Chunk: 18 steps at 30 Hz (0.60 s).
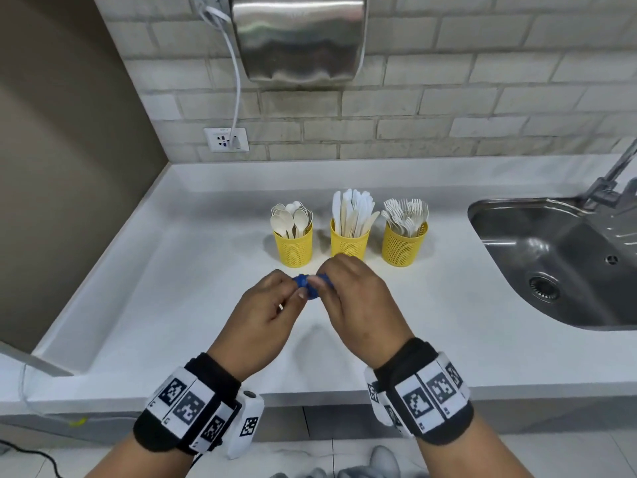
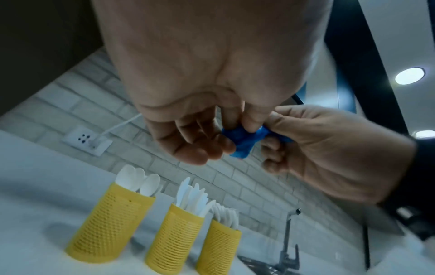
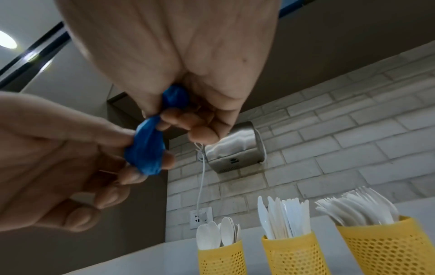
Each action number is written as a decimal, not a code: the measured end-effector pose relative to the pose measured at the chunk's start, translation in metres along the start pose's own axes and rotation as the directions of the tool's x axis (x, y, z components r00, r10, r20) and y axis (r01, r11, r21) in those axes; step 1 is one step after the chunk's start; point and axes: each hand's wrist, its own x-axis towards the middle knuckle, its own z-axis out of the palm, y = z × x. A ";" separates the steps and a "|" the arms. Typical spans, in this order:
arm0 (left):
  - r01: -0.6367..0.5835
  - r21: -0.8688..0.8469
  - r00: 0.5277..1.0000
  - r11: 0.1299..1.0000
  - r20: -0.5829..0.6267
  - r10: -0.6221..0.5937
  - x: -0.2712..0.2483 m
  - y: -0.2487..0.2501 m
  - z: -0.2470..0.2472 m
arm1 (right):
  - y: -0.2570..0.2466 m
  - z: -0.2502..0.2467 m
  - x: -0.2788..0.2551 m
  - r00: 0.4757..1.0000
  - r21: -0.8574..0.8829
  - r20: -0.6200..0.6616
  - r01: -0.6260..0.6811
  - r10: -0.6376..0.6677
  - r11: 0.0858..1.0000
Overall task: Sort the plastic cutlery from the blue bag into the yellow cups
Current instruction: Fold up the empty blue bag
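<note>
Both hands hold the blue bag (image 1: 309,283), crumpled into a small wad, above the counter in front of the cups. My left hand (image 1: 272,298) pinches one end of the bag (image 2: 242,141) with thumb and fingers. My right hand (image 1: 348,288) grips the other end of the bag (image 3: 150,148). Three yellow mesh cups stand in a row behind: the left cup (image 1: 293,246) holds spoons (image 1: 292,219), the middle cup (image 1: 349,241) holds knives (image 1: 353,210), the right cup (image 1: 404,243) holds forks (image 1: 406,213).
A steel sink (image 1: 558,263) with a tap (image 1: 613,181) lies at the right. A steel hand dryer (image 1: 298,36) hangs on the brick wall, its white cable plugged into a socket (image 1: 225,139). The white counter (image 1: 172,288) meets a side wall at the left.
</note>
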 end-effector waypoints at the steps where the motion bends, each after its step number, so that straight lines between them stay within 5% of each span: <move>1: 0.014 -0.060 0.999 0.998 0.036 -0.012 -0.001 0.002 0.002 | 0.000 0.001 0.003 1.000 0.030 -0.013 -0.010 0.010 0.999; 4: 0.020 -0.265 0.990 0.964 0.137 0.017 -0.003 0.021 0.004 | -0.002 0.006 0.009 0.986 0.249 0.087 -0.162 0.144 0.955; 9: -0.043 -0.293 0.984 0.955 0.155 0.091 0.005 0.021 0.003 | -0.010 0.000 0.014 0.927 0.506 0.293 -0.359 0.235 0.784; 13: -0.122 0.003 0.983 0.993 0.137 0.120 0.010 0.008 0.003 | -0.008 0.002 0.019 0.897 0.423 0.277 -0.435 0.344 0.795; 18: -0.157 0.053 0.980 0.986 0.134 0.148 0.015 0.006 0.000 | -0.007 0.007 0.023 0.845 0.504 0.315 -0.535 0.433 0.678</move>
